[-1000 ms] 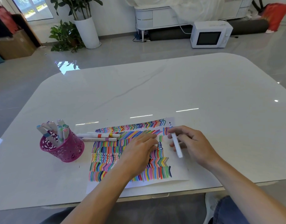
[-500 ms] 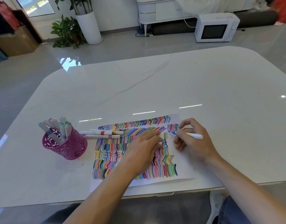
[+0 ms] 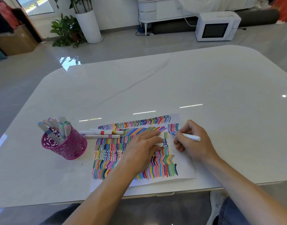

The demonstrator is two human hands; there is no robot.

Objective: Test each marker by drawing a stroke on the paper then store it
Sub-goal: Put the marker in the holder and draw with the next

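The right hand [image 3: 194,143] pinches a white marker [image 3: 190,137] between thumb and fingers, its blue tip touching the paper [image 3: 185,173] by a short row of strokes near the top right corner. The left hand [image 3: 142,148] rests palm down on the striped sheet, fingers loosely bent; something small and white shows at its fingertips, and I cannot tell whether it is gripped. Two markers [image 3: 102,132] lie on the white table [image 3: 155,86] beside a pink mesh cup [image 3: 66,149] holding more

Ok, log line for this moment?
right hand: grips blue marker, tip on paper | left hand: rests on paper | stage: stroke test
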